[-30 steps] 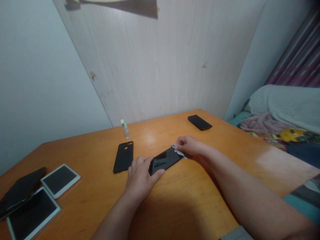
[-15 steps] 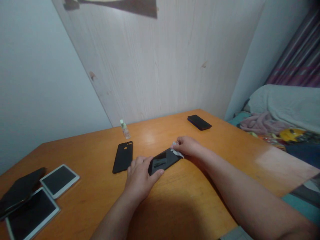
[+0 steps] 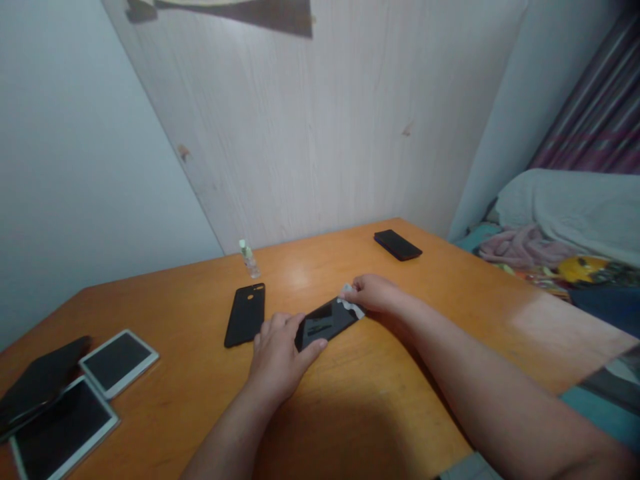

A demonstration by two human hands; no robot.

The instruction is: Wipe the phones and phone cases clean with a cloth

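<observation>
Fingers of the left hand point(image 3: 277, 350) grasp the near end of a black phone point(image 3: 327, 321) at the middle of a wooden tabletop point(image 3: 385, 387); fingers of the right hand point(image 3: 376, 292) pinch a crumpled white wipe point(image 3: 353, 307) against its far end. Left of it lies a slim case point(image 3: 246, 317), with a capped clear bottle point(image 3: 251, 262) beyond, contents too small to tell

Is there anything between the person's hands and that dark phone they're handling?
Nothing visible for the left hand, which grips the phone directly at its near end. At the far end, yes: the white wipe pinched in the right hand lies over the phone. The black case sits beside the left hand, not in between.
</observation>
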